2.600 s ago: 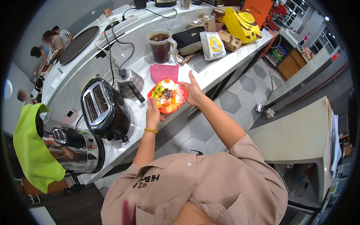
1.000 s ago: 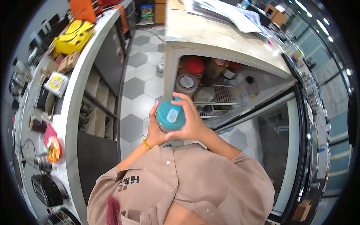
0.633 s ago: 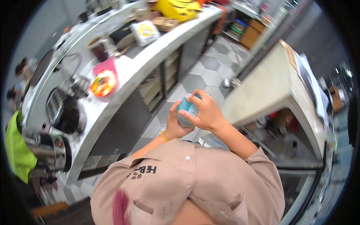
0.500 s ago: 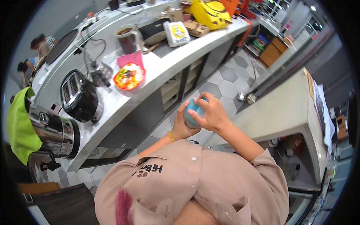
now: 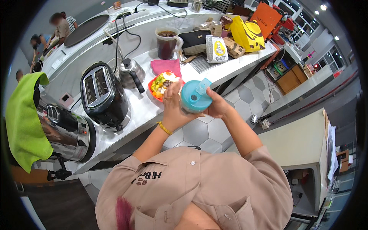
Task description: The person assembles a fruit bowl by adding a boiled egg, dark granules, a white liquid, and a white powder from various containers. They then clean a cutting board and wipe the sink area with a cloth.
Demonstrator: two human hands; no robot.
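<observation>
Between my two hands is a cup with a round teal lid (image 5: 188,100), held over the counter's front edge. Its flip cap stands raised, baring a small round hole in the lid. My left hand (image 5: 173,109) is wrapped round the cup's left side. My right hand (image 5: 219,105) grips the right side, its thumb beside the raised cap. Most of the cup's body is hidden under the lid and fingers. Just behind my left hand, a red bowl of colourful food (image 5: 156,91) sits on the counter, partly covered by my fingers.
On the white counter (image 5: 147,115) stand a black toaster (image 5: 105,96), a steel kettle (image 5: 130,73), a pitcher of dark liquid (image 5: 166,46), a pink cloth (image 5: 163,67) and several bags. A steel urn (image 5: 69,134) under a green cloth (image 5: 27,122) is at left. A pale cabinet (image 5: 295,140) stands right.
The cup has come up and nearer the counter, looking larger. Its flip cap now shows raised. My right hand has shifted from over the lid to the cup's right side.
</observation>
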